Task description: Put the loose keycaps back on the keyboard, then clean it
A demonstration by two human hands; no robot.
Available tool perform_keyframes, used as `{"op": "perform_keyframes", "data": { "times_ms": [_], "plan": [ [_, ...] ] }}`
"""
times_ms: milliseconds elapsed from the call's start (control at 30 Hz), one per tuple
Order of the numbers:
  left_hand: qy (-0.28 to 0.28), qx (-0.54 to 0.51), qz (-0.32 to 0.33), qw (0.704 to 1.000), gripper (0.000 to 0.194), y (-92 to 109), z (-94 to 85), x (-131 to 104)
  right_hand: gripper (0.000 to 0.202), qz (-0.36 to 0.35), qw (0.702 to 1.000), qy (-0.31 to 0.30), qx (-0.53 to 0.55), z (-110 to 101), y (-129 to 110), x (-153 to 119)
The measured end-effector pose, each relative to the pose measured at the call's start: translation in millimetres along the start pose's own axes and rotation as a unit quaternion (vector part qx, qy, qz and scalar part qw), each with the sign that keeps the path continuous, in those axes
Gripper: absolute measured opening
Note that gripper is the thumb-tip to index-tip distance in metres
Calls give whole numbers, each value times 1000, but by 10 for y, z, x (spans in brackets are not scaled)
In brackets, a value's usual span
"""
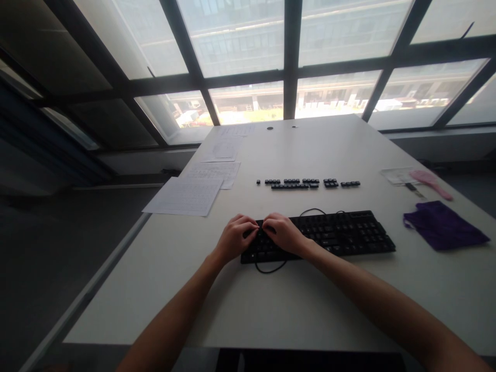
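Note:
A black computer keyboard (337, 232) lies on the white table, its cable looping out at the front and back. Over its upper left part, my left hand (237, 235) has its fingers curled in and the fingertips pinched together. My right hand (282, 231) is bent over the keys just beside it, fingers closed and tips almost meeting those of my left. Whatever sits between the fingertips is too small and hidden to make out. Beyond the keyboard, loose black keycaps (291, 186) lie lined up in two rows, with a single keycap (258, 182) at their left end.
Printed paper sheets (186, 196) lie along the table's left edge. On the right are a purple cloth pouch (445, 226), a pink hairbrush-like object (430, 182) and a small clear packet (397, 175). Large windows rise behind the white table (155, 305).

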State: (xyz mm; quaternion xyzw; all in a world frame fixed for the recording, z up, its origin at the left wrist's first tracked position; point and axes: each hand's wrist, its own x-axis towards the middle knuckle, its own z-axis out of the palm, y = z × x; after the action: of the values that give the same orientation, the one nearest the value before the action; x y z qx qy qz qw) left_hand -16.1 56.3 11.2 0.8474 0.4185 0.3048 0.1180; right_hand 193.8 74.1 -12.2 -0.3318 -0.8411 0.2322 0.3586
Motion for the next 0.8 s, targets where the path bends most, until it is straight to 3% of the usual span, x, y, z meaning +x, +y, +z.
{"op": "perform_keyframes", "data": {
  "times_ms": [167,333,800],
  "plan": [
    [1,-6,3,1000,11,-17,12,-5,21,-37,997,-31,-56,-14,-45,17],
    [3,17,8,1000,11,8,25,-9,15,-17,995,-22,-99,-23,-105,8],
    [-28,196,-43,979,16,384,47,-36,15,-3,991,-19,-129,4,-120,-20]
  ]
}}
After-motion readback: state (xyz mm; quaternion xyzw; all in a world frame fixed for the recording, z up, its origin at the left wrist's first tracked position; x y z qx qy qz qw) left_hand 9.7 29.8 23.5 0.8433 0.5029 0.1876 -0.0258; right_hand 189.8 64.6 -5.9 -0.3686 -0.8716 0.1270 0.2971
